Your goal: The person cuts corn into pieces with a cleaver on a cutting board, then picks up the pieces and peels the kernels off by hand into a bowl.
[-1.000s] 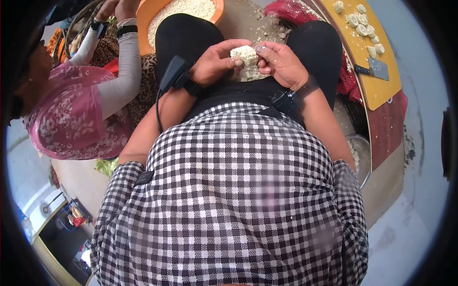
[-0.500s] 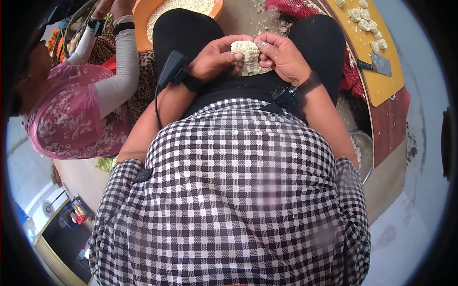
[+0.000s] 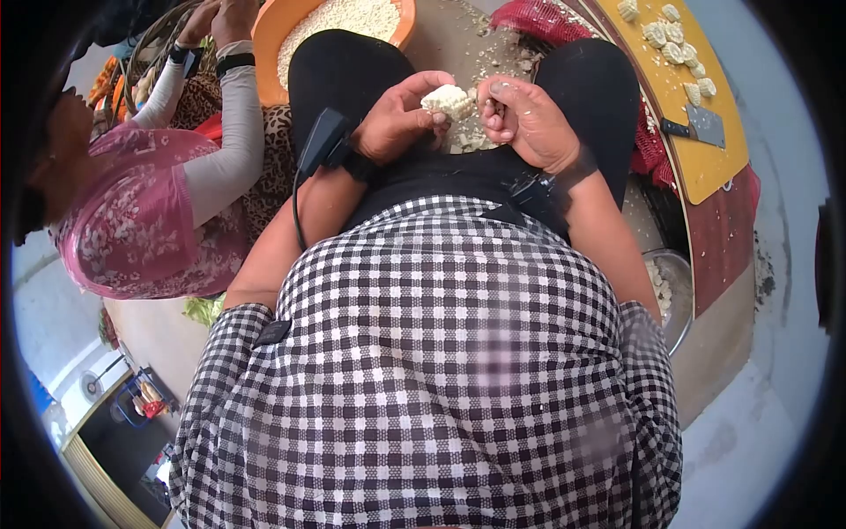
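Note:
Between my legs, my left hand [image 3: 401, 119] is closed on a short piece of white corn cob [image 3: 448, 102], thumb against its near side. Pale kernels cover the part of the cob that shows. Just to the right of it is my right hand [image 3: 530, 122], its fingers curled and its thumb pressed toward the index finger. Whatever may be in that pinch is too small or hidden to name. Below the cob, pale kernels and bits [image 3: 467, 137] lie between my thighs.
An orange basin [image 3: 405, 22] of loose kernels stands beyond my left knee. To the right, a yellow cutting board [image 3: 705, 167] bears cob pieces [image 3: 674, 44] and a cleaver [image 3: 705, 126]. Below it sits a metal bowl [image 3: 679, 331]. A co-worker [image 3: 159, 203] sits close at left.
My right hand has drawn slightly away from the cob, its fingers curling more. The cob has turned and tilted in my left hand. The view has shifted slightly.

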`<action>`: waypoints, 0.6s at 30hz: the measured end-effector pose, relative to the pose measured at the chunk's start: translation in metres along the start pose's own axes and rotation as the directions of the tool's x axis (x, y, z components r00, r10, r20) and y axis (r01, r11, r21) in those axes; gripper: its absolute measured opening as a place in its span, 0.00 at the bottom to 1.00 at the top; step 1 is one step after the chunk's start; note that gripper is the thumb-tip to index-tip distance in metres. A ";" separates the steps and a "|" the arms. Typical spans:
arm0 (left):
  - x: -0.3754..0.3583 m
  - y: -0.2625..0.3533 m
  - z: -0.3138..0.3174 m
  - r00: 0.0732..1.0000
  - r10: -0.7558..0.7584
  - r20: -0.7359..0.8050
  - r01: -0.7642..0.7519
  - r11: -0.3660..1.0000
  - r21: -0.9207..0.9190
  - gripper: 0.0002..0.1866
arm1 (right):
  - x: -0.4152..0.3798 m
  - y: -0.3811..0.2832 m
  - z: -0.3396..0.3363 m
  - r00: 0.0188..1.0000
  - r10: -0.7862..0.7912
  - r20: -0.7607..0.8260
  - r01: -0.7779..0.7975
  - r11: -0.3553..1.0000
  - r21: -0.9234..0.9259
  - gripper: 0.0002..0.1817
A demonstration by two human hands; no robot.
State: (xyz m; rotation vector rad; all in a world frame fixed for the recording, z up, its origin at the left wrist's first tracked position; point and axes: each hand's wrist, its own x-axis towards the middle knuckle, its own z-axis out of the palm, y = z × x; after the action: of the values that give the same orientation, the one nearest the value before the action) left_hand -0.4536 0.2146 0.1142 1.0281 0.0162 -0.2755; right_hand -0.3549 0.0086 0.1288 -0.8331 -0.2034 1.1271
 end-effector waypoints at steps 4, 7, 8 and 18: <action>0.001 -0.001 0.000 0.999 0.021 0.024 -0.021 1.000 -0.021 0.27 | 0.002 0.004 0.003 0.997 -0.026 -0.074 0.018 0.993 -0.115 0.12; 0.001 0.000 0.003 0.999 0.023 0.025 -0.023 1.000 -0.001 0.29 | 0.002 0.004 0.004 0.999 -0.021 -0.041 0.011 0.974 -0.226 0.12; 0.000 0.002 0.008 1.000 0.017 0.011 -0.017 1.000 0.015 0.30 | 0.002 0.004 0.003 0.999 -0.012 -0.032 0.005 0.976 -0.219 0.12; -0.003 0.006 0.008 1.000 -0.025 -0.006 0.025 0.999 0.021 0.34 | 0.007 0.007 0.000 0.999 0.039 -0.029 -0.041 0.995 -0.096 0.11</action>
State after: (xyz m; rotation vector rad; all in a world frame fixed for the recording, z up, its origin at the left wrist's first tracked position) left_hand -0.4564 0.2113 0.1240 1.0506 0.0313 -0.2959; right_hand -0.3566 0.0162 0.1224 -0.9412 -0.2204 1.1498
